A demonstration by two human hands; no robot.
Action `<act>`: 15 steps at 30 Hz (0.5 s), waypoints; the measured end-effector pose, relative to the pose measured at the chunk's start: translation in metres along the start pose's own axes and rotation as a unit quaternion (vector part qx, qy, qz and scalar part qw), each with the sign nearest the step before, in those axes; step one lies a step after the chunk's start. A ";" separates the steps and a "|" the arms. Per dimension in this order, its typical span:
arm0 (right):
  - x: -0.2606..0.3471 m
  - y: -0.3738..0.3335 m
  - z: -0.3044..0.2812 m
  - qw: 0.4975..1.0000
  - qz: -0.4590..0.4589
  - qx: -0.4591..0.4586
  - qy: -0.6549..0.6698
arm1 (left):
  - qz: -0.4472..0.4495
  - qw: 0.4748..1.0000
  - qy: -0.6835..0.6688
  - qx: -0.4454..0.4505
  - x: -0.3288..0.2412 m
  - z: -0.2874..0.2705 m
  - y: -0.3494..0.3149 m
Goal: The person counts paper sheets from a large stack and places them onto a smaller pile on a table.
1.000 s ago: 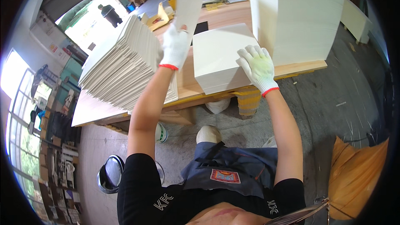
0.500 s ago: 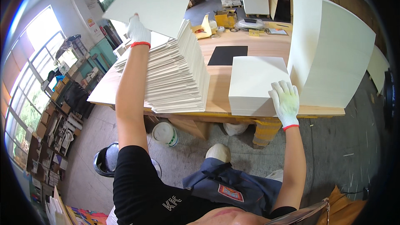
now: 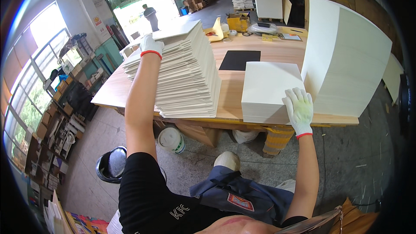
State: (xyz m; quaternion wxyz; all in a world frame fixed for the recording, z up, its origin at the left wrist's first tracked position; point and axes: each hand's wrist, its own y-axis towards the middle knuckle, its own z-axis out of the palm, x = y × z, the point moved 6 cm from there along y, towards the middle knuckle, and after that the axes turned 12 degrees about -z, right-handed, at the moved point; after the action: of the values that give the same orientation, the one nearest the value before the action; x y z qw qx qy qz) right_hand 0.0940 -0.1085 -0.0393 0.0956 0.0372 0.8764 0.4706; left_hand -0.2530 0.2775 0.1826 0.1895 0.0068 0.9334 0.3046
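On the left of the table stands a tall, uneven stack of white boards, with a white board lying on its top. My left hand, in a white knit glove with a red cuff, closes at the near left edge of that top board; its fingertips are partly hidden. A lower, neat stack of white sheets sits to the right. My right hand, gloved alike, rests with fingers stretched out on this stack's near right corner.
Beside the lower stack rises a large curved white sheet. A black square sheet lies between the stacks. Farther back are scissors and a yellow box. Below stand a white bucket and a stool. A person is by the doorway.
My left hand has brought the raised white board down onto the tall stack. The doorway and a person there now show. My right hand stays on the lower stack.
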 end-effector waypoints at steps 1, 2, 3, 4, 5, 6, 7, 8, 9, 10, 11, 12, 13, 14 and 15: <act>0.003 0.003 0.000 1.000 -0.002 0.001 0.004 | 0.013 1.000 -0.025 0.000 0.011 0.003 0.008; 0.007 0.005 0.001 1.000 -0.005 -0.003 0.010 | 0.021 0.995 -0.098 -0.010 0.028 0.008 0.021; 0.009 0.007 0.002 1.000 -0.006 -0.008 0.015 | 0.023 0.981 -0.192 -0.012 0.048 0.011 0.032; 0.009 0.007 0.002 1.000 -0.007 -0.009 0.014 | 0.007 0.955 -0.298 0.010 0.056 0.012 0.032; 0.007 0.006 0.002 1.000 -0.005 -0.006 0.011 | -0.070 0.870 -0.485 0.051 0.066 0.012 0.025; 0.006 0.006 0.003 1.000 -0.004 -0.004 0.009 | -0.138 0.757 -0.636 0.062 0.075 0.011 0.015; 0.005 0.005 0.003 1.000 -0.002 -0.002 0.007 | -0.192 0.641 -0.742 0.042 0.082 0.005 0.002; 0.004 0.003 0.002 1.000 -0.001 -0.007 0.000 | -0.207 0.577 -0.790 0.003 0.084 -0.002 -0.015; 0.002 0.001 0.000 1.000 0.000 -0.012 -0.008 | -0.194 0.540 -0.818 -0.043 0.080 -0.014 -0.035; 0.000 -0.002 -0.002 1.000 0.001 -0.015 -0.017 | -0.157 0.515 -0.838 -0.085 0.070 -0.026 -0.057; 0.000 -0.003 -0.003 1.000 0.004 -0.018 0.000 | -0.100 0.511 -0.846 -0.115 0.054 -0.039 -0.079; 0.000 -0.001 -0.004 1.000 0.009 -0.019 0.015 | -0.012 0.523 -0.847 -0.098 0.032 -0.046 -0.098; 0.001 0.000 -0.005 0.999 0.018 -0.019 0.030 | 0.078 0.529 -0.842 -0.080 0.011 -0.055 -0.118; -0.001 -0.004 -0.002 0.999 0.023 -0.037 0.032 | 0.163 0.525 -0.833 -0.054 -0.011 -0.052 -0.140; -0.004 -0.006 0.007 0.997 0.028 -0.057 0.030 | 0.232 0.619 -0.750 -0.011 -0.040 -0.044 -0.162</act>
State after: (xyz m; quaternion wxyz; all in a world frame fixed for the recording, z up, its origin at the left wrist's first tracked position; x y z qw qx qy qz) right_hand 0.0992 -0.1072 -0.0475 0.0581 0.0425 0.8489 0.5236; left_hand -0.2148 0.1154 0.1364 0.7473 0.4469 0.4305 0.2377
